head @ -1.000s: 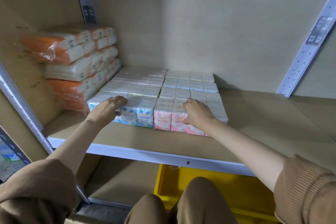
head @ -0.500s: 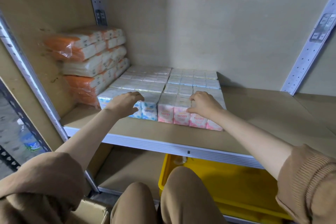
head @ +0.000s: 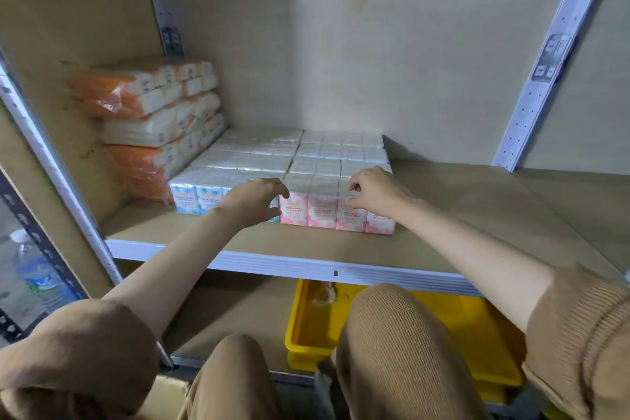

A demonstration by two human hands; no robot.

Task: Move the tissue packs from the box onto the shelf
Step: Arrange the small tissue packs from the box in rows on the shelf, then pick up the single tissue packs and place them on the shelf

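Your left hand [head: 254, 201] sits at frame centre, fingers curled and spread over the front of the blue packs [head: 201, 196], clamping nothing. Your right hand [head: 373, 191] rests on the pink packs [head: 324, 210], fingers loosely bent at their top front edge; whether they pinch the wrap, you cannot tell. The packs stand upright in rows running back across the shelf [head: 306, 244]. Orange bundles [head: 143, 106] are stacked at left. A yellow bin [head: 477, 334] lies below.

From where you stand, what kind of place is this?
Probably a storeroom or shop stockroom. A metal-edged shelf with perforated uprights holds rows of pink tissue packs beside stacked orange-wrapped bundles, and a yellow bin sits below.
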